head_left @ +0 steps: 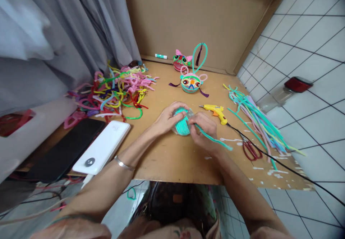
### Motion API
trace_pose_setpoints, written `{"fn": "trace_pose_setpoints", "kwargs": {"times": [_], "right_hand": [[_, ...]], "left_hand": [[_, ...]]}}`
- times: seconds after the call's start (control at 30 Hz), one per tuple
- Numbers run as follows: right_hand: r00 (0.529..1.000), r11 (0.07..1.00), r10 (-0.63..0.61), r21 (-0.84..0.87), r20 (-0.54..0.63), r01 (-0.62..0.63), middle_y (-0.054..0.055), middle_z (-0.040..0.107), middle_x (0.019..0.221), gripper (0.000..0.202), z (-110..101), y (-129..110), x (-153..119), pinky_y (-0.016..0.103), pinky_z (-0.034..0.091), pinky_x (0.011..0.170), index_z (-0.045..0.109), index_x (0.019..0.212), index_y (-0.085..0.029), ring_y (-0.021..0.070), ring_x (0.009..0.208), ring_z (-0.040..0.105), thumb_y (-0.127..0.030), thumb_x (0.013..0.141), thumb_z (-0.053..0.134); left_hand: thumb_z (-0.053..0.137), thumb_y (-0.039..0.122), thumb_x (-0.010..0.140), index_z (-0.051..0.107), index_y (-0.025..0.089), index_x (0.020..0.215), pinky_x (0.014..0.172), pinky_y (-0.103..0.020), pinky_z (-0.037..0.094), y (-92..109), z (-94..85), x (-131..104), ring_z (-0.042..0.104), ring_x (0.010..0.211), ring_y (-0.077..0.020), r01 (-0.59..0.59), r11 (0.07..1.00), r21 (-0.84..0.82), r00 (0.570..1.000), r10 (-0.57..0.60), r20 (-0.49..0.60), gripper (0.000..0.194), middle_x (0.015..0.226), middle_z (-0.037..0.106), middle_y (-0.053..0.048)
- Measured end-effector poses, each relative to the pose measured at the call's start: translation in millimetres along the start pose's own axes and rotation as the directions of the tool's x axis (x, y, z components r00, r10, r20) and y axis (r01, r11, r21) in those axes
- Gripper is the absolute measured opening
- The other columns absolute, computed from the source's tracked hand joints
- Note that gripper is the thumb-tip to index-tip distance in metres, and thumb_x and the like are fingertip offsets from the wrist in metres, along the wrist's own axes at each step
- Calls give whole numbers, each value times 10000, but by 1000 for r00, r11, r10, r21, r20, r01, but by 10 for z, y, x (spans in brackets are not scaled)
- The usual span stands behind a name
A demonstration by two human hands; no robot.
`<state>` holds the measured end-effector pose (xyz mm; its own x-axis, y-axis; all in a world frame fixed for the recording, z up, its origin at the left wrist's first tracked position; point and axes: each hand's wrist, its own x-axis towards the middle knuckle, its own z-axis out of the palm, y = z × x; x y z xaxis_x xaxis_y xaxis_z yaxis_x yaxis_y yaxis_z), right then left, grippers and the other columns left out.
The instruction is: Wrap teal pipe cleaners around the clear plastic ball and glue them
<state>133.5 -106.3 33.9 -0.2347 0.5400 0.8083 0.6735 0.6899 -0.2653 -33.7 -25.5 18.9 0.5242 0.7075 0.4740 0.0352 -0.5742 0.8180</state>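
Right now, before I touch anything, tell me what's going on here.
A person's left hand holds a rounded, turquoise-ridged piece with clear edges. Beside it, the right hand pinches a turquoise fuzzy strip with one end trailing free. A yellow glue gun lies nearby; a round, pink-eared turquoise face ornament sits beyond.

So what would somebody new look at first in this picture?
Probably the big-eyed ornament with pink loop ears near the back, with a smaller pink-eared one just behind it. Next might be the tangled heap of colourful fuzzy strands at left. In the middle, the left grip holds a turquoise-wrapped ball, while the right grip pinches a turquoise strand.
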Motion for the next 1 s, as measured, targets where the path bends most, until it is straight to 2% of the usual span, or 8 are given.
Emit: {"fn": "trace_pose_setpoints", "kwargs": {"times": [0.13, 0.3, 0.47, 0.8, 0.87, 1.0], "right_hand": [[1000, 1000, 12, 9, 4, -12, 11, 627, 722, 194, 1, -6, -2, 299, 506, 655, 573, 774, -221, 150, 681, 601, -58, 833, 486], [999, 999, 44, 26, 7, -44, 11, 643, 734, 204, 8, -12, 6, 301, 521, 660, 580, 773, -232, 150, 692, 617, -74, 849, 475], [998, 998, 60, 33, -31, -59, 10, 632, 714, 195, 23, -2, 3, 302, 506, 646, 567, 769, -232, 157, 690, 611, -72, 835, 479], [998, 997, 51, 63, -23, -50, 13, 638, 729, 191, 11, -3, 8, 304, 508, 659, 573, 795, -227, 160, 697, 618, -62, 841, 490], [999, 997, 44, 66, -8, -44, 19, 660, 776, 190, 4, 1, 11, 321, 520, 697, 597, 852, -232, 170, 743, 634, -74, 838, 493], [994, 996, 90, 20, 66, -91, 77, 684, 1061, 327, 1, 27, 0, 412, 522, 879, 621, 1104, -233, 231, 1011, 643, -97, 829, 507]], "left_hand": [[515, 347, 926, 659, 187, 1057, 1038, -411, 461, -5, -13, 6, 614, 1135, -227, -49, 998, 25, 999, 49, 20, 252, 1156, 669, -91], [489, 391, 947, 649, 192, 1080, 1044, -406, 451, 11, -26, -2, 604, 1127, -228, -33, 998, 57, 999, 31, 37, 288, 1151, 665, -84], [541, 419, 931, 625, 181, 1059, 952, -368, 494, 34, -32, -5, 622, 1039, -213, 31, 999, -10, 999, -31, 41, 283, 1111, 670, -80], [527, 401, 931, 605, 179, 1031, 976, -372, 479, 51, -28, 3, 612, 1047, -208, 22, 1000, -12, 999, -21, 46, 256, 1094, 655, -78], [528, 396, 926, 605, 181, 1022, 985, -379, 477, 64, -30, 2, 612, 1050, -210, 30, 999, -13, 999, -30, 42, 248, 1103, 655, -79], [530, 398, 901, 603, 183, 1032, 972, -381, 482, 83, -29, 2, 612, 1048, -220, 27, 999, -27, 999, -26, 36, 262, 1109, 653, -84]]}}
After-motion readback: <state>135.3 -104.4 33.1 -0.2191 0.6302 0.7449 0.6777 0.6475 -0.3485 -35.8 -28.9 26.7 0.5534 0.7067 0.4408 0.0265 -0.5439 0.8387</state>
